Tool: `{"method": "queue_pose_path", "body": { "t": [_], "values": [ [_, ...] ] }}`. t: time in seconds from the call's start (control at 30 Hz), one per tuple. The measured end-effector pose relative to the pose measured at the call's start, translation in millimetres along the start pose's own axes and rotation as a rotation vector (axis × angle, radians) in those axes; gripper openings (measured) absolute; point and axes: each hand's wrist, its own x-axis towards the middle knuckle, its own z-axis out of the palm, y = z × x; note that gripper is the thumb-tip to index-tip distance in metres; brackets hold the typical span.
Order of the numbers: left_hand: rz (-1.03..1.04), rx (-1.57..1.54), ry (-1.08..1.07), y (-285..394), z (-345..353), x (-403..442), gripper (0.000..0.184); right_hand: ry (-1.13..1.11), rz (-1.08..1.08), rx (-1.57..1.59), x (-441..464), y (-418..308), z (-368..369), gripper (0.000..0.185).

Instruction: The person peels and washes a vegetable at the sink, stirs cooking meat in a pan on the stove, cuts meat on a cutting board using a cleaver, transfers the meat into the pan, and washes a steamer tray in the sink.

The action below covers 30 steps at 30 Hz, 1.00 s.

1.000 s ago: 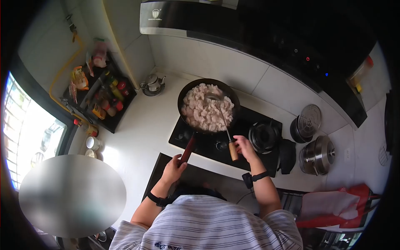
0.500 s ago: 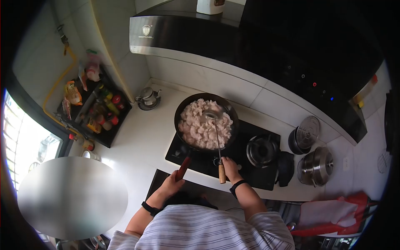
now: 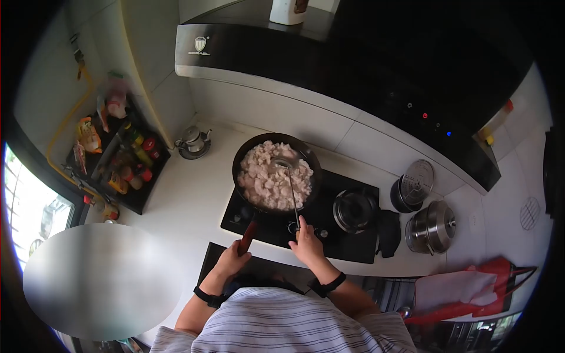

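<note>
My left hand [image 3: 233,259] is wrapped round the reddish-brown handle [image 3: 247,237] of a dark wok [image 3: 316,183] on the left side of the gas hob. Chunks of pale, pinkish meat [image 3: 265,176] fill the wok, with some cloudy liquid among them. My right hand [image 3: 307,244] is closed on a long metal ladle [image 3: 294,191], its forefinger stretched along the shaft. The ladle's round head lies in the meat near the far right part of the wok. Most of its wooden grip is hidden by my right hand.
A lidded black pot [image 3: 354,210] stands on the hob's right burner. Steel pots [image 3: 434,228] are to the right. A small kettle [image 3: 192,139] and a rack of bottles [image 3: 132,159] stand at left. The range hood [image 3: 282,62] overhangs the back.
My right hand has shifted its grip: the wooden grip that stuck out beside it is now mostly covered, and the forefinger points up the shaft. The whole view has shifted slightly.
</note>
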Motion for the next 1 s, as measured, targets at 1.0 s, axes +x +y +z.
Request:
{"method": "queue_pose_path", "body": {
  "t": [1.0],
  "values": [
    [0.08,0.036,-0.003,17,-12,-24,0.068,-0.026,-0.131,-0.07,-76,60,-49,0.042]
  ]
}}
